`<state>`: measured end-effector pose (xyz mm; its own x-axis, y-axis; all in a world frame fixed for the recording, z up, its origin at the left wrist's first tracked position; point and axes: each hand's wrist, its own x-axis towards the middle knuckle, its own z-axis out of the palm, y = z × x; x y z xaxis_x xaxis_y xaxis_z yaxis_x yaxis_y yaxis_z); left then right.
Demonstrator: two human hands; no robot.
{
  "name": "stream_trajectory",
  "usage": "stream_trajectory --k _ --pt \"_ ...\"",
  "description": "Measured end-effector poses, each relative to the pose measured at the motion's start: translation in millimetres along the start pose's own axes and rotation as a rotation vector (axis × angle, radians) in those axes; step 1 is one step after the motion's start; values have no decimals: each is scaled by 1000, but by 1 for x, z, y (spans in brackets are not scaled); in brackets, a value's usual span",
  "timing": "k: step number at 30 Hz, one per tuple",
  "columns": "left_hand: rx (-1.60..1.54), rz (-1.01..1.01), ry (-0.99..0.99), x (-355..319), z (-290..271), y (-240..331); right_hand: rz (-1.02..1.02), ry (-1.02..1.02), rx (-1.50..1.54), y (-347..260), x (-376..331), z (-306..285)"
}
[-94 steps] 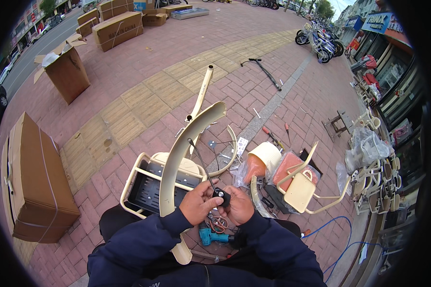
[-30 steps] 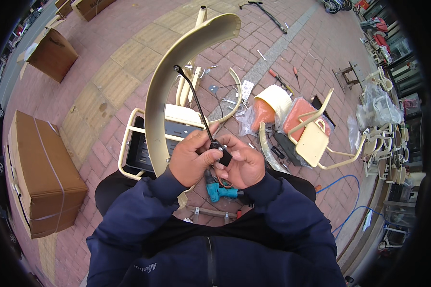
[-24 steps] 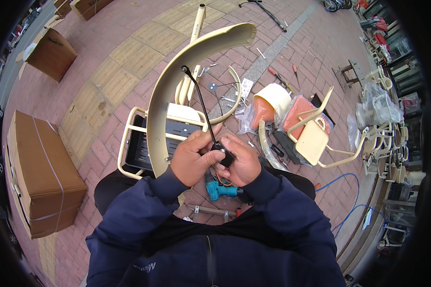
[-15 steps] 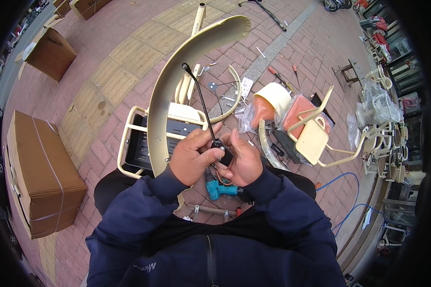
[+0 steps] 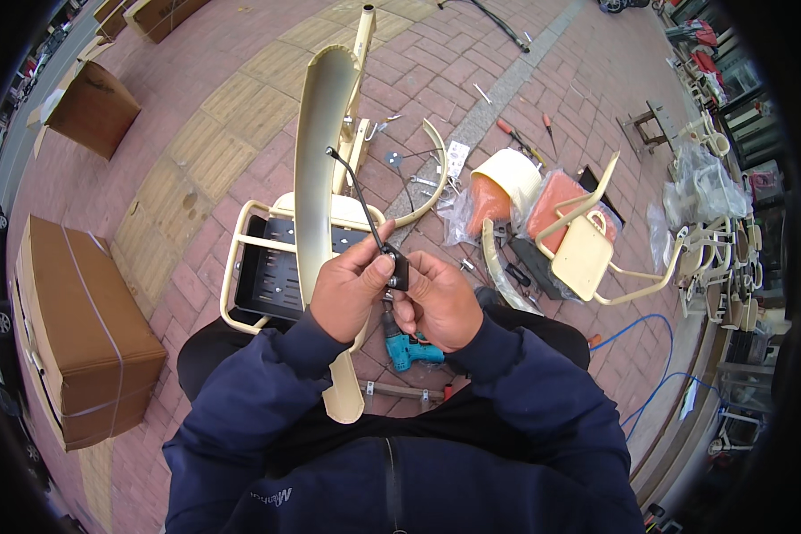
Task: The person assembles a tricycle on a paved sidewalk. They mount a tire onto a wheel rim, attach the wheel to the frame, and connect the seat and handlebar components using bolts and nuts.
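Above my lap, my left hand [image 5: 345, 289] pinches the lower end of a thin black rod [image 5: 358, 194], with the thumb pressed on its joint. A small flat black bracket [image 5: 401, 271] sits at that end, and my right hand [image 5: 445, 298] grips its right side between thumb and fingers. The rod slants up to a small knob that overlaps a long curved cream fender [image 5: 316, 169]; whether they are joined I cannot tell. That fender stands nearly upright behind my left hand, its lower end below my wrist. A teal cordless drill [image 5: 409, 351] lies beneath my hands.
A cream tubular frame with a black slotted tray [image 5: 271, 267] lies ahead left, beside a large cardboard box [image 5: 93, 325]. To the right are orange cushions [image 5: 552, 209] in plastic and a cream seat frame [image 5: 583, 262]. A blue hose [image 5: 672, 343] curves over the brick paving.
The fender has swung left and more upright, its lower end now showing below my left wrist. Both hands have turned the bracket so that its flat face shows, and the rod's top moved down.
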<state>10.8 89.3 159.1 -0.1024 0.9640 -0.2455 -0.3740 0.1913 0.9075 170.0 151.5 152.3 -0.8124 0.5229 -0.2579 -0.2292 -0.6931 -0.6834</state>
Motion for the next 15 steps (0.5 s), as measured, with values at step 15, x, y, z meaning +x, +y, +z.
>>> stream_trajectory --k 15 --pt "-208 60 90 2 1 -2 -68 50 235 9 2 15"
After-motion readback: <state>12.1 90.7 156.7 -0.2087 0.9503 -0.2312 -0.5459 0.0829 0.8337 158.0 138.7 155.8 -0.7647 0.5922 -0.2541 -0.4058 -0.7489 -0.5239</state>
